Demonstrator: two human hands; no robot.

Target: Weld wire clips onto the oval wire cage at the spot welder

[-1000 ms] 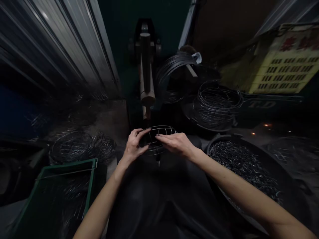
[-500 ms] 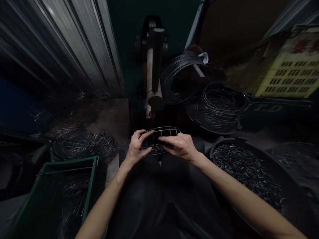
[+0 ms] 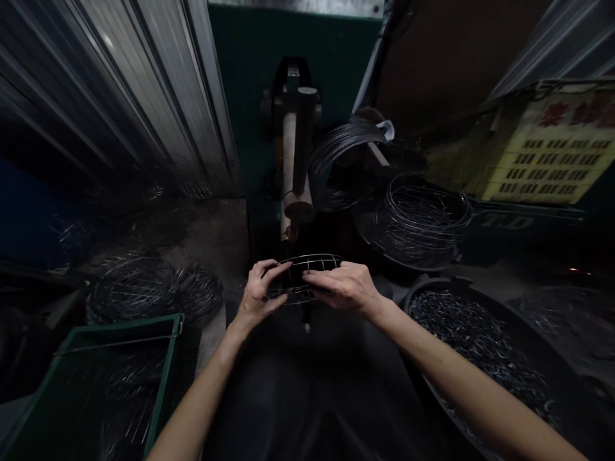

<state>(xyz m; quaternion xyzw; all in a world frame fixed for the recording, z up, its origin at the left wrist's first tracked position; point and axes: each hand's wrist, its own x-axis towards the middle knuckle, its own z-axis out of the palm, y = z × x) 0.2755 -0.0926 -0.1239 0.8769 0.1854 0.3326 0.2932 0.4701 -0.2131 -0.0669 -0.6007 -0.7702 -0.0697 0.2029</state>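
Head view: both hands hold a small round wire cage (image 3: 307, 276) just below the tip of the machine's upright rod (image 3: 294, 173). The left hand (image 3: 257, 296) has its grip closed on the cage's left rim; the right hand (image 3: 346, 289) pinches its right side. A green crate (image 3: 166, 378) sits left, a tub of metal pieces (image 3: 480, 339) right.

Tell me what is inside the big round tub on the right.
The tub holds a heap of short metal wire pieces. Its bottom is covered by the heap, and the right forearm hides the near rim.
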